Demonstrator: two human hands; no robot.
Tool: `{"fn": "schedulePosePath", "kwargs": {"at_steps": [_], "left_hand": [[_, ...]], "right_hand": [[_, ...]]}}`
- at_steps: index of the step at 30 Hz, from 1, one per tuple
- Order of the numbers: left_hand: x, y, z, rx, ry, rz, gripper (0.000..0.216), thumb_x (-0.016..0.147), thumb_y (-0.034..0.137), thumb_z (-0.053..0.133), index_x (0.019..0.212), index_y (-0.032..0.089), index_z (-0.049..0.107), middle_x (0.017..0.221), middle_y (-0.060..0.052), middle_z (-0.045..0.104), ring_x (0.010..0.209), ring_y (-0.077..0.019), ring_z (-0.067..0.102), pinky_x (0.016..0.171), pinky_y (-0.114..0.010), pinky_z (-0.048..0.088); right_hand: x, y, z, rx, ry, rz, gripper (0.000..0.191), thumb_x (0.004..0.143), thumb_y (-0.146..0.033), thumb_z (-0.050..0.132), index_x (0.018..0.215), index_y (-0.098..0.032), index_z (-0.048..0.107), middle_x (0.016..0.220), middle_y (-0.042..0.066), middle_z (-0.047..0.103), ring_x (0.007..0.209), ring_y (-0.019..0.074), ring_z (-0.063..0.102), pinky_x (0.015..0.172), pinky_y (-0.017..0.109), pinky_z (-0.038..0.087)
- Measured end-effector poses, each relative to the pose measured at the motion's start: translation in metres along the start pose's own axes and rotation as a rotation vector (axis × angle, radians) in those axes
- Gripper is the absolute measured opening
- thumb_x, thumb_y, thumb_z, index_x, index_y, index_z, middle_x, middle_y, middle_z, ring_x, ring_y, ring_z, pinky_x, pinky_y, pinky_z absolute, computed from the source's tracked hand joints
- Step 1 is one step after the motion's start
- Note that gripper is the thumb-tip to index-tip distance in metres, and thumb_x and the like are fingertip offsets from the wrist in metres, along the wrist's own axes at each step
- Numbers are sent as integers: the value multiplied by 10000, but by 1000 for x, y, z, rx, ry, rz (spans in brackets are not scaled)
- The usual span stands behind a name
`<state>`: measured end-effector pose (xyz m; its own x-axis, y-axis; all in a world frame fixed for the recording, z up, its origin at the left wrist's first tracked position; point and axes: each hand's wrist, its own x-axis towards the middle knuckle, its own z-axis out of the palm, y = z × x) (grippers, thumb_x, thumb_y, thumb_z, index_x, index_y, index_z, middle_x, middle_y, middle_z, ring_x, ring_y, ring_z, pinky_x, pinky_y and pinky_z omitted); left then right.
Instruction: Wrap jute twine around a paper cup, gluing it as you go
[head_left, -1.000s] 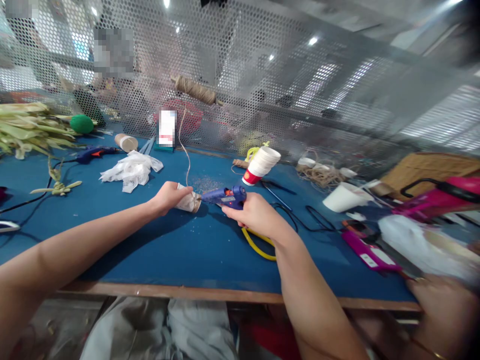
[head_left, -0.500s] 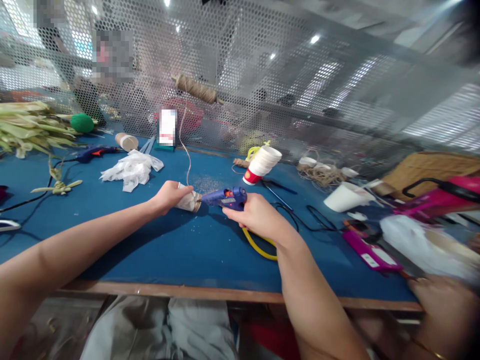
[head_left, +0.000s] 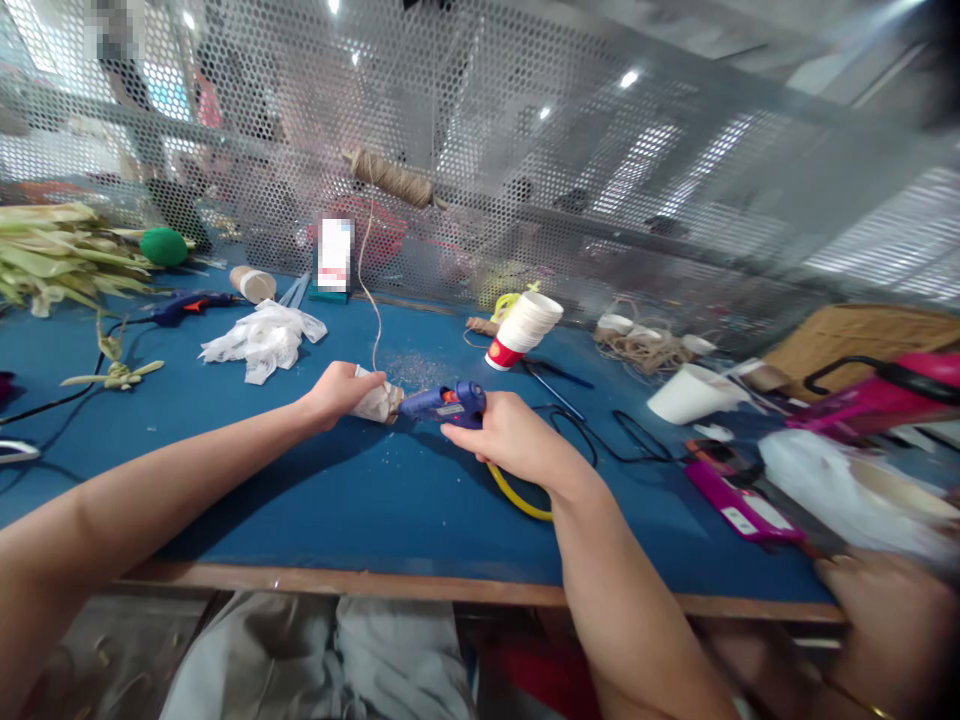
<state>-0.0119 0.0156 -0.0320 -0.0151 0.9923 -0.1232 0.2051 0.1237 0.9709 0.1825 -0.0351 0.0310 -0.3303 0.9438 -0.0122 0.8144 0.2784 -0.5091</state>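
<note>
My left hand (head_left: 339, 392) is closed around a paper cup (head_left: 375, 402) that lies on its side just above the blue table, its base end toward the right. Twine (head_left: 377, 330) runs down to the cup from a spool (head_left: 391, 178) on the mesh panel. In my right hand (head_left: 510, 430) is a blue hot glue gun (head_left: 450, 403), gripped by its handle. Its nozzle points left and meets the cup's end; whether it touches, I cannot tell. A yellow loop (head_left: 517, 495) hangs below my right hand.
Stacked paper cups (head_left: 529, 325) stand tilted behind my right hand. Crumpled white plastic (head_left: 262, 335) and a second glue gun (head_left: 191, 305) lie left. A phone (head_left: 334, 255) leans at the panel. On the right are a magenta box (head_left: 742, 505) and another person's hand (head_left: 877, 590).
The glue gun has shifted slightly left and down along the cup's end with my right hand. My left hand and the cup have barely moved.
</note>
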Motion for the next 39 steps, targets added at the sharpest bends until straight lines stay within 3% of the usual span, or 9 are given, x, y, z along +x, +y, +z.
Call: {"fn": "schedulePosePath", "kwargs": {"at_steps": [5, 10, 20, 25, 29, 32, 39], "left_hand": [[-4, 4, 0, -13, 0, 15, 248, 612, 338, 631, 507, 136, 534, 381, 11, 472, 376, -97, 425, 400, -220, 234], [-11, 11, -1, 134, 13, -28, 305, 650, 364, 591, 460, 152, 482, 313, 56, 335, 296, -54, 263, 366, -226, 160], [-8, 5, -1, 191, 18, 36, 308, 660, 416, 548, 509, 154, 492, 384, 40, 393, 322, -56, 284, 350, -215, 164], [-8, 3, 0, 136, 7, 49, 299, 641, 412, 572, 521, 142, 524, 377, 38, 424, 332, -61, 316, 366, -211, 200], [-5, -4, 3, -40, -35, 115, 280, 624, 401, 590, 584, 125, 567, 494, -2, 544, 429, -90, 451, 422, -206, 302], [-5, -6, 5, -97, -75, 152, 287, 638, 405, 579, 595, 122, 569, 526, -8, 564, 466, -98, 483, 464, -213, 351], [-14, -5, 6, -81, -117, 219, 328, 661, 429, 554, 635, 103, 585, 541, -15, 555, 481, -99, 474, 477, -220, 366]], "right_hand": [[1, 0, -1, 32, 24, 18, 176, 693, -322, 528, 614, -166, 500, 426, -11, 514, 384, 114, 493, 413, 223, 374], [4, 1, -1, 76, 83, 33, 182, 694, -308, 535, 592, -163, 490, 425, -8, 511, 378, 107, 491, 392, 210, 373], [16, 7, 3, 100, 101, 65, 185, 686, -304, 553, 583, -151, 531, 412, 2, 514, 358, 107, 488, 372, 208, 383], [25, 20, 6, 304, 79, 80, 177, 678, -296, 571, 591, -150, 520, 406, -17, 486, 342, 81, 436, 367, 204, 372], [45, 43, 2, 507, 257, 97, 139, 642, -256, 614, 659, -142, 537, 494, -18, 519, 412, 79, 465, 421, 201, 400], [62, 63, 1, 411, 407, 200, 96, 668, -225, 593, 669, -138, 552, 601, 14, 586, 498, 79, 510, 518, 196, 434], [81, 87, 13, 191, 328, 376, 313, 767, -344, 477, 528, -144, 495, 474, 51, 564, 385, 100, 491, 432, 218, 396]]}}
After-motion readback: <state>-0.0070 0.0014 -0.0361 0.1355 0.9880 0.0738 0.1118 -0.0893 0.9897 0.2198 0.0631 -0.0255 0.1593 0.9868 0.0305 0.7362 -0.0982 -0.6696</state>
